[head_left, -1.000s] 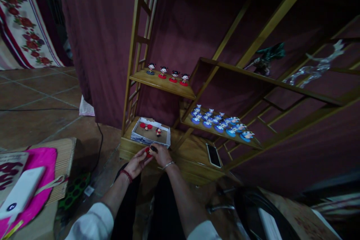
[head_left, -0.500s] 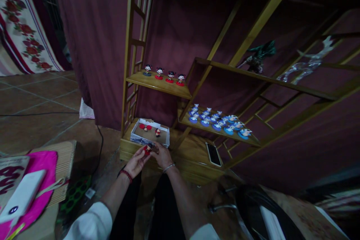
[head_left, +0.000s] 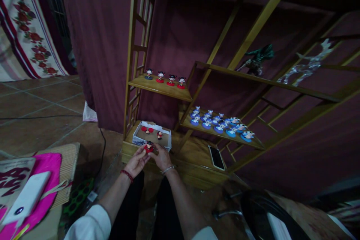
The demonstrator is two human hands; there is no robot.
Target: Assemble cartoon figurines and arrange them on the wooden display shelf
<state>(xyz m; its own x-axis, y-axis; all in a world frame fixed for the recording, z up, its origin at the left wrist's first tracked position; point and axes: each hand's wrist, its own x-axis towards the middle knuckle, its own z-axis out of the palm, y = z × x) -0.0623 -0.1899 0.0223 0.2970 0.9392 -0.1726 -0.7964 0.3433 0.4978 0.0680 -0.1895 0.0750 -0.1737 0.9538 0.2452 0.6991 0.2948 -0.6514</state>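
Observation:
Between my two hands is a small black-haired figurine (head_left: 149,146) on a red base, upright and facing me. My left hand (head_left: 137,162) grips the base from the left. The fingers of my right hand (head_left: 161,158) close on its right side, their tips partly hidden. Just beyond them, a shallow white box (head_left: 168,141) sits on the low ledge. Inside lie another red-and-black figurine (head_left: 159,135) and a figurine part with red round pieces (head_left: 147,130).
Several similar figurines (head_left: 160,77) stand in a row on the upper-left shelf (head_left: 157,87). Blue-and-white figurines (head_left: 207,120) crowd the shelf to the right. A phone (head_left: 216,157) lies on the ledge. At right stands a clear deer ornament (head_left: 306,65); a white power bank (head_left: 28,195) lies at left.
The figurine has been turned upright, its front now showing toward me. My hands stay together in front of the box, and the view has shifted slightly.

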